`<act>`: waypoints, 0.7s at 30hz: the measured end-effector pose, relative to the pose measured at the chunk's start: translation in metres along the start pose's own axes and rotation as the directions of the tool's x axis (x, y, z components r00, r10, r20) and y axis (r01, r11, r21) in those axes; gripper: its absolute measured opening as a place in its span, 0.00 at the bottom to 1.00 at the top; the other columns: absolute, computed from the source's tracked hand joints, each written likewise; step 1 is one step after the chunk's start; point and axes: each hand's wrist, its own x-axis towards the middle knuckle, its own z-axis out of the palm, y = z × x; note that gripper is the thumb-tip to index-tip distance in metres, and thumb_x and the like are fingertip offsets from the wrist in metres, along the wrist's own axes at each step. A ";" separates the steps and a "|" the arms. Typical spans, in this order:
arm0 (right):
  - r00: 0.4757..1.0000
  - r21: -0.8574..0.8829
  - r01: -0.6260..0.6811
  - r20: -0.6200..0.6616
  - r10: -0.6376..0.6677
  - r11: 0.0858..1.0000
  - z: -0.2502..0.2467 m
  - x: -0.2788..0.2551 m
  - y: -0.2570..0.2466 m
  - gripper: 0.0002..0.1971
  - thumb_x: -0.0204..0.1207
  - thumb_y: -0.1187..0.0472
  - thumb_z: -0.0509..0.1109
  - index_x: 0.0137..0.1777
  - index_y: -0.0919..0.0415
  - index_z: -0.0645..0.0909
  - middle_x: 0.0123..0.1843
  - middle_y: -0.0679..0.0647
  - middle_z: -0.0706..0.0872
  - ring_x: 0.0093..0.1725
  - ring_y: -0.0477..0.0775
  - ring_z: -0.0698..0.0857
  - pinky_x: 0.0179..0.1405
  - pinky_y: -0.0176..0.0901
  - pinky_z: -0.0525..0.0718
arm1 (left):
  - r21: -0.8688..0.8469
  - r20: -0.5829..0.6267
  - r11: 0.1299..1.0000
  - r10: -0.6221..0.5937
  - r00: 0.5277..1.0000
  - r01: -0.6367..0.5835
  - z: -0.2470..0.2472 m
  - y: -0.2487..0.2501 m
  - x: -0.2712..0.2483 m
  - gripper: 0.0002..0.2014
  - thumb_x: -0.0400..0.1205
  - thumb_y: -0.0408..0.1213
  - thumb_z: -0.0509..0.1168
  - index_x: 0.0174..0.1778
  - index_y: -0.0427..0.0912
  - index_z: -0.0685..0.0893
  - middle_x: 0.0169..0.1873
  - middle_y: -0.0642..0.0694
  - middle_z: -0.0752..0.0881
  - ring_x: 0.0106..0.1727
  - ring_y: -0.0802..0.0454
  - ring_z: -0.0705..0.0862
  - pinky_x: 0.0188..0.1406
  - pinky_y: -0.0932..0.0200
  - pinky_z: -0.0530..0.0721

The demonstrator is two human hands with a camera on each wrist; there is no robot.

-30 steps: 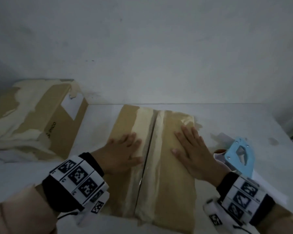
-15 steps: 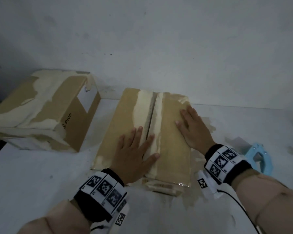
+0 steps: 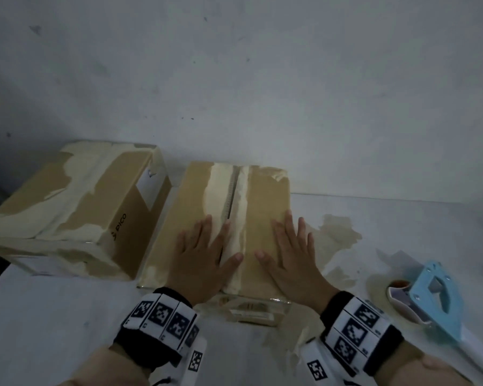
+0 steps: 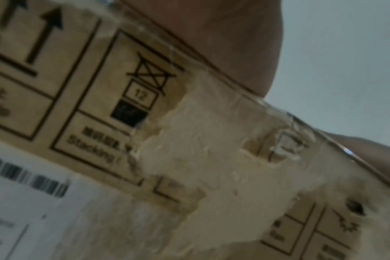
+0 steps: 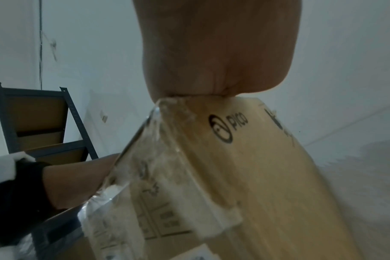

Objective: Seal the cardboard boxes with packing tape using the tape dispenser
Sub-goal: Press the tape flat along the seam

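Note:
A brown cardboard box (image 3: 260, 196) with a torn pale strip along its centre seam lies on the white table. My left hand (image 3: 207, 257) presses flat on its left flap, fingers spread, thumb across the seam. My right hand (image 3: 290, 252) presses flat on the right flap. The blue tape dispenser (image 3: 430, 296) lies on the table to the right of my right wrist, untouched. The left wrist view shows the box's near side (image 4: 189, 158) with printed symbols and torn paper. In the right wrist view the palm heel (image 5: 211, 52) rests on the box's top edge (image 5: 234, 149).
A second, taller cardboard box (image 3: 76, 207) with torn patches stands to the left, close beside the first. A white wall (image 3: 262, 79) runs right behind the table. Brownish stains (image 3: 338, 232) mark the table right of the box. A dark shelf rack (image 5: 44, 123) stands off to the left.
My right hand slid back toward me along the right flap to sit level with the left. The left hand stays flat on the left flap, and the view shifted right.

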 end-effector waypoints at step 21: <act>0.998 -0.075 -0.048 0.032 0.051 0.996 0.028 0.102 -0.053 0.34 0.79 0.35 0.45 0.80 0.46 0.38 0.83 0.50 0.35 0.81 0.54 0.34 0.76 0.57 0.32 | 0.023 0.036 0.997 -0.077 0.996 0.076 -0.026 -0.090 0.061 0.44 0.63 0.70 0.25 0.79 0.64 0.46 0.83 0.49 0.43 0.83 0.49 0.41 0.80 0.42 0.40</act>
